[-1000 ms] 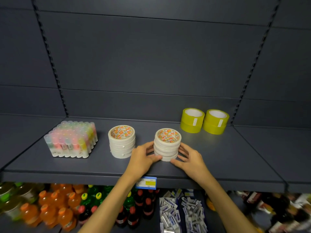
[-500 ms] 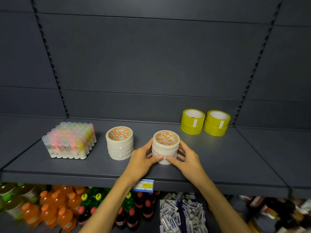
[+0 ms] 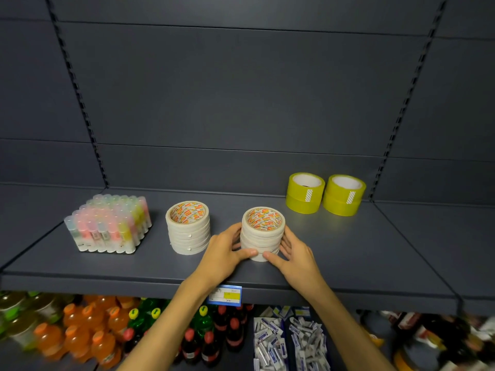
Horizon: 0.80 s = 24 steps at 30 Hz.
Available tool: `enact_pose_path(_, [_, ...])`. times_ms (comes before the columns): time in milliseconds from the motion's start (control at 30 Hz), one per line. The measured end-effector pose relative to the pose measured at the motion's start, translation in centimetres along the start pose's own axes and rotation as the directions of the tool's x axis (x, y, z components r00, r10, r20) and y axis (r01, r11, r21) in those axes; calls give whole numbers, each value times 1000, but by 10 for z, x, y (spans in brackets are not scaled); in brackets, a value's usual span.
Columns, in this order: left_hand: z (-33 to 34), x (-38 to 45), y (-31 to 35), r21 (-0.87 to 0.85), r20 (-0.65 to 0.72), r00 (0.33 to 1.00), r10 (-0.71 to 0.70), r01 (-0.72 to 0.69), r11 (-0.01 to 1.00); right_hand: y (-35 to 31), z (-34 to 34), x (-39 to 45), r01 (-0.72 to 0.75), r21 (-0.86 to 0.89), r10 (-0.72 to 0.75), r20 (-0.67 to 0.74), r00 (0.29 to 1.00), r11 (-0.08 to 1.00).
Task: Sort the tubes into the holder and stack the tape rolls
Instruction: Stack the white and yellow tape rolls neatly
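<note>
The holder (image 3: 107, 246) stands at the left of the shelf (image 3: 348, 253), full of upright tubes (image 3: 112, 223) with pastel caps. Near the front edge, the left hand (image 3: 223, 253) and right hand (image 3: 293, 254) grip the white tape stack (image 3: 262, 234) from both sides, thumbs meeting at its base. A second white stack (image 3: 188, 227) stands just beside it on the left. Two yellow rolls (image 3: 325, 194) sit at the back, with bare shelf to the right
</note>
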State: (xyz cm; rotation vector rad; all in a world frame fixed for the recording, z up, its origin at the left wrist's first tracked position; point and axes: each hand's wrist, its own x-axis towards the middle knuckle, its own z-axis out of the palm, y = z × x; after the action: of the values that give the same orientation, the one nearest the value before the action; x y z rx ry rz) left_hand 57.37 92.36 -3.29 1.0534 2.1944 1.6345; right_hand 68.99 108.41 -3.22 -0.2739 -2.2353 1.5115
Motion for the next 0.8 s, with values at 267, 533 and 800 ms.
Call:
enact_pose_path(267, [1,0,-5,-76,-84,994,-65,59,995,0,0,1,-46,-7,46,-19,999,999])
enact_pose_path(533, [-4,0,-6,-157,-111,988,-106,88,984,0,-1,7,-117,65,120,-50,991,991])
enact_pose_path(800, [-3,-6,-5,-104,-65,996,-62,55,993,1,-5,1,-142,82,142,2,990,986])
